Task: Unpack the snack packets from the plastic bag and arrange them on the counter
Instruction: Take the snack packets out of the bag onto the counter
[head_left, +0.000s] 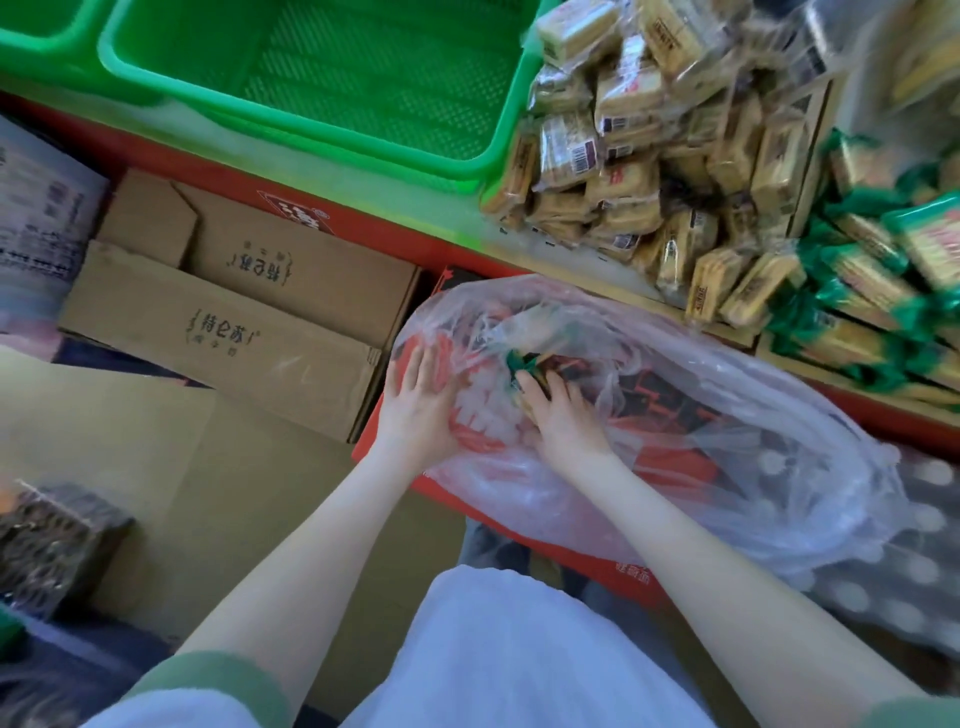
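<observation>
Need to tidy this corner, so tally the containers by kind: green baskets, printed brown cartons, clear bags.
Green baskets: 2
Printed cartons: 2
Clear bag: 1
Total: 5

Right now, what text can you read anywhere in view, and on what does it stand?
"特仑苏", upside down: nearer cardboard box; the small line beside it is unreadable.
"特仑苏", upside down: farther cardboard box.
White characters on the red panel: cut off, unreadable.
Print on the red box under the plastic bag: blurred.
Labels and barcodes on the snack packets: too small.
</observation>
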